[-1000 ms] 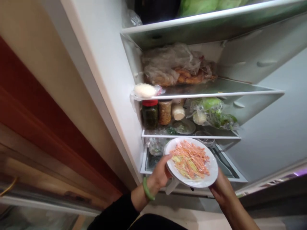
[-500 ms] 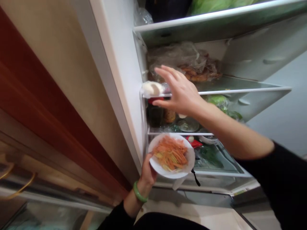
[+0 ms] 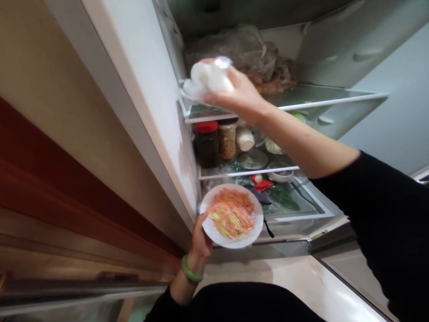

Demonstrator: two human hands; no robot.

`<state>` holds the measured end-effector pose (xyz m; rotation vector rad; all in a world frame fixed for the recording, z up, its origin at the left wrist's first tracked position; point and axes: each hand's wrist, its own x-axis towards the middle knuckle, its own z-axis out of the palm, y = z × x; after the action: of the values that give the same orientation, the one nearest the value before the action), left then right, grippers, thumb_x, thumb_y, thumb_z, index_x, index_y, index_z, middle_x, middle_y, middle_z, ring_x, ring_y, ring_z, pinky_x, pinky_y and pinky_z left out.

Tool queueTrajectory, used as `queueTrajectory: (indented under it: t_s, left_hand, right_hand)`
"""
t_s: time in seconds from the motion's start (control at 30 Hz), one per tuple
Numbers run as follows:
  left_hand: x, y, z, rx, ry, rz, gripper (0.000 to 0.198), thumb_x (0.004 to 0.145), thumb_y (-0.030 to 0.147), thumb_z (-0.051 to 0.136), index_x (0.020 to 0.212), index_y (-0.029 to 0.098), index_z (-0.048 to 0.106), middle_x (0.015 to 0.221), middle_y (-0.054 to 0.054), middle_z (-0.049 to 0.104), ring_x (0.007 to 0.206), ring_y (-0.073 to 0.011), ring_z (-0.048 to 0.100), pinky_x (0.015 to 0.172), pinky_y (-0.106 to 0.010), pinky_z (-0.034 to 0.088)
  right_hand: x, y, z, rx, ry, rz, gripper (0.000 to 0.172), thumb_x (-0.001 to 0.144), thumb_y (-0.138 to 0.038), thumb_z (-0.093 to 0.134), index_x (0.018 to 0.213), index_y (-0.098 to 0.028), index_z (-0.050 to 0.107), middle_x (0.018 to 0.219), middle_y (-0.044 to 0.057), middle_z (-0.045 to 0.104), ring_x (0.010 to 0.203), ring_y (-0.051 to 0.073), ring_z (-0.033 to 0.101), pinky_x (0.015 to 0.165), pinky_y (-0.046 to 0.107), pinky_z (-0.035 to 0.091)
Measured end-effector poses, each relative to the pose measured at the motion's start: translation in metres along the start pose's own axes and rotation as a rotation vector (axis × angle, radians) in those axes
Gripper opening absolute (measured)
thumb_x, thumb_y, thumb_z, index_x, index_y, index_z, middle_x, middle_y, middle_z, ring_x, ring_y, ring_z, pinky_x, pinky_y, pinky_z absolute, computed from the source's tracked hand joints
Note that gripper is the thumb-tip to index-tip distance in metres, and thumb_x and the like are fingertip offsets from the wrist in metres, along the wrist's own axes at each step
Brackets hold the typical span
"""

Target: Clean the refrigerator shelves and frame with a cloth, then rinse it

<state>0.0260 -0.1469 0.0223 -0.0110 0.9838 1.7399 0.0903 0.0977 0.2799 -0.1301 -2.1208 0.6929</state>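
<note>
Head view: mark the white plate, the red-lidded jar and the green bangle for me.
white plate [image 3: 252, 236]: head view, bare lower-right part near its rim
red-lidded jar [image 3: 207, 146]: head view, middle of its dark body
green bangle [image 3: 188, 271]: head view, front of its band

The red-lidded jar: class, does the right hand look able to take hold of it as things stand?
Probably not: the right hand is occupied with a white wrapped bundle, though nothing seems to block the front of the red-lidded jar.

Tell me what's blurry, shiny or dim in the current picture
Head view: the right hand and the white bundle it holds are blurred, with a bright glint on top; the plate is clearer; the fridge is dim towards the top.
</note>
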Motion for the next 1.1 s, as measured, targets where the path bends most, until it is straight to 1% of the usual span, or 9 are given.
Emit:
queueTrajectory:
  t_s: [0.07, 0.17, 0.23, 0.33, 0.5, 0.67, 0.83, 0.93, 1.1]
  left_hand:
    - [0.001, 0.000, -0.004, 0.001, -0.019, -0.022, 0.052, 0.081, 0.038, 0.073, 0.125, 0.010, 0.072, 0.115, -0.017, 0.079, 0.126, -0.0374, 0.068, 0.115, -0.050, 0.051]
    - [0.001, -0.001, -0.009, -0.022, -0.033, -0.048, 0.055, 0.081, 0.037, 0.072, 0.130, 0.012, 0.070, 0.116, -0.016, 0.079, 0.126, -0.0372, 0.068, 0.116, -0.050, 0.050]
    - [0.001, -0.002, -0.010, -0.031, -0.011, -0.057, 0.056, 0.081, 0.035, 0.072, 0.131, 0.012, 0.070, 0.116, -0.016, 0.079, 0.127, -0.0374, 0.068, 0.116, -0.050, 0.050]
    - [0.001, -0.006, -0.009, -0.032, -0.012, -0.083, 0.056, 0.081, 0.035, 0.072, 0.132, 0.011, 0.070, 0.118, -0.016, 0.078, 0.128, -0.0374, 0.067, 0.118, -0.050, 0.048]
    - [0.000, -0.008, -0.009, -0.036, -0.042, -0.092, 0.053, 0.080, 0.034, 0.073, 0.127, 0.010, 0.072, 0.121, -0.017, 0.078, 0.133, -0.0381, 0.063, 0.120, -0.050, 0.045]
    - [-0.002, -0.003, -0.012, -0.033, -0.031, -0.084, 0.051, 0.079, 0.036, 0.074, 0.125, 0.013, 0.073, 0.121, -0.015, 0.078, 0.132, -0.0379, 0.064, 0.120, -0.051, 0.046]
    - [-0.004, 0.001, -0.014, -0.023, 0.015, -0.048, 0.048, 0.077, 0.036, 0.076, 0.118, 0.011, 0.075, 0.115, -0.016, 0.079, 0.133, -0.0382, 0.063, 0.120, -0.050, 0.046]
    - [-0.004, 0.000, -0.012, 0.000, 0.018, -0.063, 0.044, 0.076, 0.037, 0.077, 0.112, 0.011, 0.077, 0.110, -0.016, 0.080, 0.133, -0.0388, 0.063, 0.120, -0.050, 0.046]
    - [0.001, -0.002, -0.004, 0.059, -0.009, -0.049, 0.047, 0.075, 0.039, 0.077, 0.113, 0.011, 0.076, 0.113, -0.015, 0.080, 0.132, -0.0385, 0.064, 0.120, -0.052, 0.046]
  right_hand:
    - [-0.032, -0.008, -0.016, 0.116, -0.051, -0.043, 0.059, 0.087, -0.039, 0.077, 0.141, -0.022, 0.060, 0.144, -0.004, 0.063, 0.136, 0.020, 0.058, 0.119, 0.033, 0.044]
    - [-0.084, -0.001, -0.028, 0.138, -0.303, 0.020, 0.059, 0.084, -0.043, 0.079, 0.138, -0.026, 0.065, 0.138, -0.001, 0.068, 0.129, 0.025, 0.064, 0.115, 0.039, 0.048]
    - [-0.113, 0.017, -0.021, -0.032, -0.408, 0.109, 0.057, 0.080, -0.035, 0.080, 0.135, -0.026, 0.069, 0.136, 0.002, 0.070, 0.125, 0.029, 0.066, 0.113, 0.044, 0.050]
    - [-0.139, 0.054, 0.005, -0.328, -0.430, 0.256, 0.060, 0.076, -0.024, 0.080, 0.135, -0.023, 0.069, 0.132, 0.008, 0.071, 0.121, 0.033, 0.068, 0.107, 0.046, 0.053]
    - [-0.151, 0.101, 0.047, -0.585, -0.307, 0.389, 0.068, 0.081, -0.031, 0.081, 0.144, -0.017, 0.059, 0.144, 0.018, 0.064, 0.126, 0.039, 0.065, 0.107, 0.048, 0.052]
    - [-0.164, 0.121, 0.053, -0.484, -0.313, 0.461, 0.095, 0.064, -0.047, 0.095, 0.142, -0.010, 0.057, 0.148, 0.024, 0.058, 0.133, 0.043, 0.061, 0.112, 0.051, 0.048]
    - [-0.177, 0.129, 0.043, -0.488, -0.283, 0.454, 0.094, 0.068, -0.055, 0.093, 0.143, -0.011, 0.058, 0.141, 0.022, 0.065, 0.130, 0.041, 0.062, 0.109, 0.049, 0.049]
    - [-0.173, 0.126, 0.050, -0.522, -0.307, 0.454, 0.089, 0.074, -0.055, 0.090, 0.144, -0.011, 0.059, 0.139, 0.020, 0.067, 0.126, 0.040, 0.064, 0.106, 0.046, 0.051]
    - [-0.157, 0.120, 0.063, -0.504, -0.365, 0.431, 0.093, 0.075, -0.055, 0.090, 0.149, -0.009, 0.056, 0.148, 0.022, 0.060, 0.137, 0.040, 0.056, 0.117, 0.048, 0.043]
